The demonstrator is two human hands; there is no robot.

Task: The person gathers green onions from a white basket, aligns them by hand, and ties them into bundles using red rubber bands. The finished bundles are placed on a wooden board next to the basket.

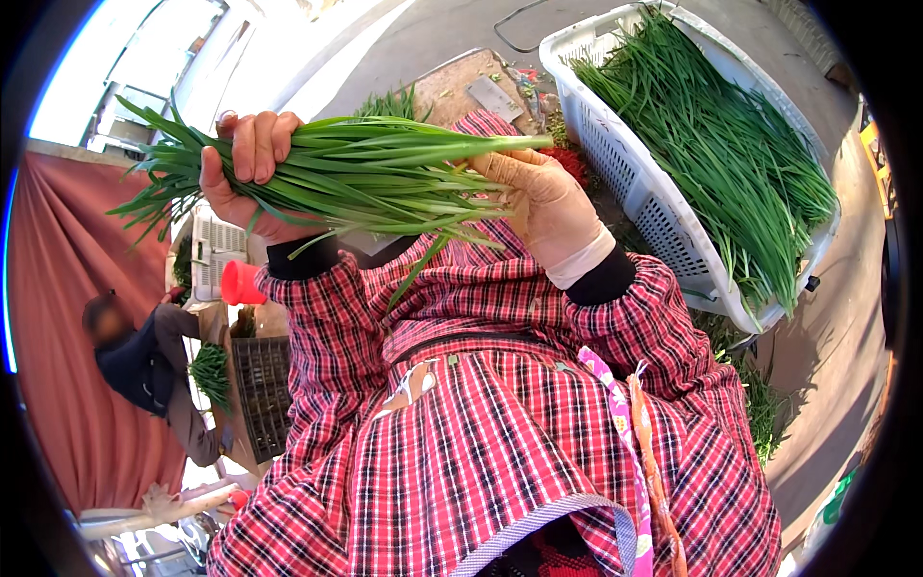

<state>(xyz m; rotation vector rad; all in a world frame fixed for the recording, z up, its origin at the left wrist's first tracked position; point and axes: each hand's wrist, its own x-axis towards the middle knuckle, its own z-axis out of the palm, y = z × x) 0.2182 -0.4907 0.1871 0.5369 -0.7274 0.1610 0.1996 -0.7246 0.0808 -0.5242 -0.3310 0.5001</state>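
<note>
A bunch of green garlic chives [375,162] is held up lengthwise before my chest. My bare left hand [252,173] wraps around its leafy part, and the leaf tips fan out past that hand. My right hand [544,198] wears a thin, stained glove and has its fingers on the pale stem ends. One thicker stem [530,141] sticks out beyond the other ends, over the right fingers. The right fingertips are partly hidden behind the stems. Below the bunch a few leaves hang loose in front of my plaid smock.
A white slatted plastic crate [634,195] heaped with chives [714,151] stands at right. Beyond my hands lie a wooden board [451,79] and a flat metal plate [495,98]. At left are a red bucket [242,283], a dark crate [263,393] and a seated person [144,360].
</note>
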